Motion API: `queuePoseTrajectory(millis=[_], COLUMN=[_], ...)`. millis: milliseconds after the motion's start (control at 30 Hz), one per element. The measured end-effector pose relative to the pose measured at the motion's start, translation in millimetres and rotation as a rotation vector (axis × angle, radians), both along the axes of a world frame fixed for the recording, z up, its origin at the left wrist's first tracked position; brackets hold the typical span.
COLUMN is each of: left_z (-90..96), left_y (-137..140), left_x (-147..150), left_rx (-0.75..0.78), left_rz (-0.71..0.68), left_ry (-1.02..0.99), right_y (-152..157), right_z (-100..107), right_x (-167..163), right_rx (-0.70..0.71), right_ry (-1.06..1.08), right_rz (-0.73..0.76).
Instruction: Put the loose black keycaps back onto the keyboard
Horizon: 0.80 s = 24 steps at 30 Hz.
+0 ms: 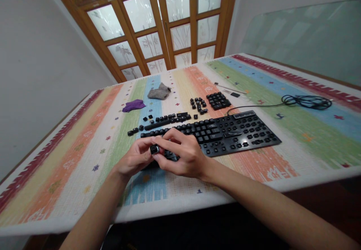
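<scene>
Between the fingertips of both hands is a small black keycap (154,149), turned so that its hollow underside seems to show. My left hand (135,156) pinches it from the left, and my right hand (182,153) grips it from the right with thumb and fingers. Both hands are over the left end of a black keyboard (217,153), hiding part of it. Keycaps cover the keyboard's middle rows, while its right side shows bare key sockets. Loose keycaps (166,119) and a long space bar (157,125) lie just behind the keyboard.
Farther back are more loose keycaps (199,104) and a block of keycaps (218,100). A purple cloth (133,105) and a grey cloth (158,92) lie back left. A thin metal rod (231,88) rests back right, near a coiled black cable (306,102). A striped tablecloth (84,159) covers the table.
</scene>
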<state>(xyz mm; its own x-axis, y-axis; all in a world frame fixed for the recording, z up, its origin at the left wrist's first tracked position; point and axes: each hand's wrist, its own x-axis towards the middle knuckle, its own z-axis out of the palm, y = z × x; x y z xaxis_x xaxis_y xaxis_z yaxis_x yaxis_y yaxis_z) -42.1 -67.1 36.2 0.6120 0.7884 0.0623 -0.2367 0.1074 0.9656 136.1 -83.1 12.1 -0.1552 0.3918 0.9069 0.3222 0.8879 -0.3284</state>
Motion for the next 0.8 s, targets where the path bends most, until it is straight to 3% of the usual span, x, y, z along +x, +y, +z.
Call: queuePoseTrajectory(millis=[800], left_z=[2.3], left_y=[-0.7], left_x=[0.3], left_rx=[0.058], left_rz=[-0.041], left_ry=[-0.007], right_y=[-2.7], right_z=[2.8], right_x=[3.0], right_rx=[0.107], right_ry=[-0.077], right_rz=[-0.092])
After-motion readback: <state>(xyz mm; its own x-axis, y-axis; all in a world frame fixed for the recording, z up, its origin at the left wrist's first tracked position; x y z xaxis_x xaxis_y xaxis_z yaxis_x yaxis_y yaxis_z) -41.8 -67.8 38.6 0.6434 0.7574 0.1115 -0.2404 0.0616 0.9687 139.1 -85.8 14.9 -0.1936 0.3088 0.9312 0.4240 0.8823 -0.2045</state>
